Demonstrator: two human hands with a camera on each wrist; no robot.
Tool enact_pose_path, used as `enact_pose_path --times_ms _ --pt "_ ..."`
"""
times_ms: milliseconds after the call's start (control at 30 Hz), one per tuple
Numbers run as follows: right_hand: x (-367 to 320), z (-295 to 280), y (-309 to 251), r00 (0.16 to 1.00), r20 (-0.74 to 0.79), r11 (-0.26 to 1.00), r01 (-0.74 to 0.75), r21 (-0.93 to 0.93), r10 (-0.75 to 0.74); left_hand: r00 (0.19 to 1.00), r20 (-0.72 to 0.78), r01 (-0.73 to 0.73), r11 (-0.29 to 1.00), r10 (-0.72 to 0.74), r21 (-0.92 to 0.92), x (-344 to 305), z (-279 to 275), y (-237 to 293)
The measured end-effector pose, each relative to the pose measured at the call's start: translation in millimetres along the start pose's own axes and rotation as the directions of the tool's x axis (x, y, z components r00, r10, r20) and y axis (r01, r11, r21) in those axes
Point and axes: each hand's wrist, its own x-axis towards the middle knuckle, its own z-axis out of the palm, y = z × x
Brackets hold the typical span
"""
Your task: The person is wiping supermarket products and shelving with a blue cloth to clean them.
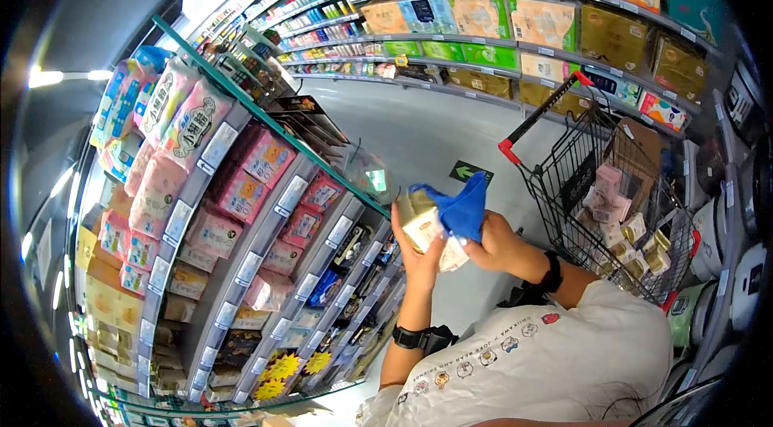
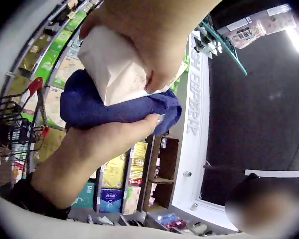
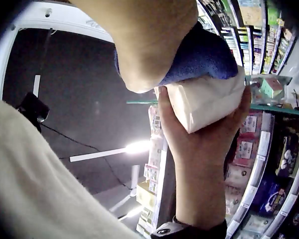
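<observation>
A pale, soft-wrapped pack [image 1: 423,230] is held up in front of the body by my left hand [image 1: 419,258], its thumb on the near side and fingers round the far side. My right hand [image 1: 501,245] grips a blue cloth [image 1: 463,213] that lies against the pack. Seen from the left wrist, the cloth [image 2: 114,107] covers one long side of the white pack [image 2: 112,64]. In the right wrist view the left hand [image 3: 202,144] cups the pack [image 3: 209,99] from below, while the cloth [image 3: 202,55] is pressed onto its top by my right hand [image 3: 149,55].
A shopping cart [image 1: 612,193] with several small packs and a cardboard box [image 1: 638,149] stands at the right. Shelves of pink packages [image 1: 266,157] rise on the left, edged by a green rail [image 1: 266,117]. More stocked shelves [image 1: 483,16] curve along the back. A green arrow sign [image 1: 469,172] is on the floor.
</observation>
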Motion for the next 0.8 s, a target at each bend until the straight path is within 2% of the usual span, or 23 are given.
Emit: enact_pose_path --times_ms 67,167,233,300,333,400,467,500,533,600,633,667,733,800 --pt "6 8 -12 0.993 -0.024 0.985 0.113 -0.132 -0.117 0.999 0.025 -0.033 0.999 0.033 -0.016 0 -14 3" --pt "20 13 -26 0.988 -0.062 0.973 0.125 -0.194 -0.139 0.993 0.116 -0.018 0.999 0.023 -0.041 -3 -26 14" --pt "19 22 -18 0.994 -0.097 0.968 0.028 -0.248 -0.053 0.987 0.16 0.034 0.998 -0.024 -0.057 -7 -28 25" --pt "20 22 -18 0.993 -0.114 0.939 -0.079 -0.335 0.043 0.975 0.222 -0.011 0.999 0.023 -0.052 -4 -29 32" --pt "24 22 -17 0.985 -0.159 0.943 -0.121 -0.312 0.074 0.965 0.258 -0.034 0.997 0.052 -0.074 -4 -27 36" --pt "28 24 -13 0.958 -0.244 0.943 -0.212 -0.258 0.149 0.933 0.353 -0.102 0.993 0.075 0.059 -3 -30 37" --pt "28 21 -15 0.958 -0.272 0.975 -0.139 -0.171 0.089 0.914 0.396 -0.168 0.97 0.088 0.173 -4 -33 36" --pt "30 19 -18 0.955 -0.293 0.987 -0.094 -0.129 0.052 0.932 0.362 -0.075 0.986 0.017 0.146 -8 -28 40" --pt "34 16 -27 0.956 -0.295 0.992 -0.036 -0.12 -0.001 0.931 0.36 -0.108 0.987 0.057 0.123 -8 -24 43" --pt "41 9 -43 0.947 -0.302 0.991 0.087 -0.101 -0.114 0.93 0.351 -0.212 0.939 0.109 0.271 -4 -30 39" --pt "37 7 -37 0.958 -0.22 0.979 0.16 -0.124 -0.184 0.93 0.344 -0.262 0.889 0.128 0.375 -2 -32 40" --pt "35 4 -39 0.963 -0.178 0.975 0.178 -0.137 -0.201 0.944 0.316 -0.197 0.933 0.097 0.302 -1 -36 37" --pt "35 -3 -49 0.967 -0.09 0.962 0.221 -0.159 -0.237 0.951 0.298 -0.19 0.918 0.084 0.349 1 -40 41" --pt "34 -6 -54 0.968 -0.094 0.96 0.215 -0.177 -0.234 0.952 0.303 -0.141 0.948 0.05 0.284 -1 -42 41"
